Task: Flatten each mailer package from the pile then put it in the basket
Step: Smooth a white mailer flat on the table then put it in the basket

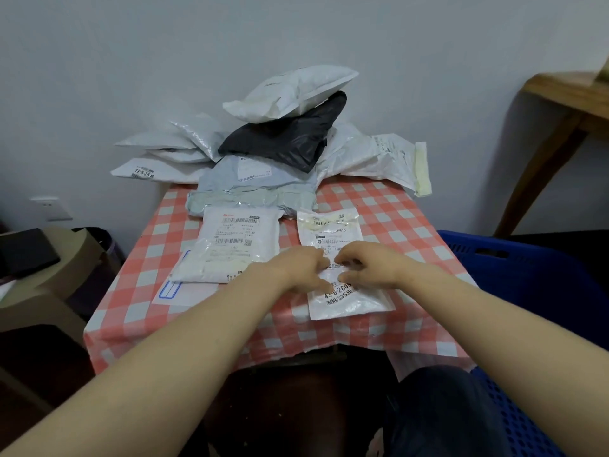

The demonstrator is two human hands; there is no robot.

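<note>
A small white mailer [346, 300] with printed labels lies flat on the red-and-white checked tablecloth [138, 291], near the front right. My left hand [301, 268] rests on its left side, fingers pressing down. My right hand [367, 263] is on its middle, with curled fingers and thumb pinching the wrinkled film. The pile of mailers [283, 136] sits at the back of the table: white ones, a black one and grey ones, with a puffy white one on top. The blue plastic basket [527, 258] stands right of the table.
Another white labelled mailer [230, 245] lies left of my hands, on top of a flat white envelope [184, 293]. A wooden table leg [543, 166] rises at the far right. A beige stool [43, 291] holding a dark object stands to the left. My knees are under the table's front edge.
</note>
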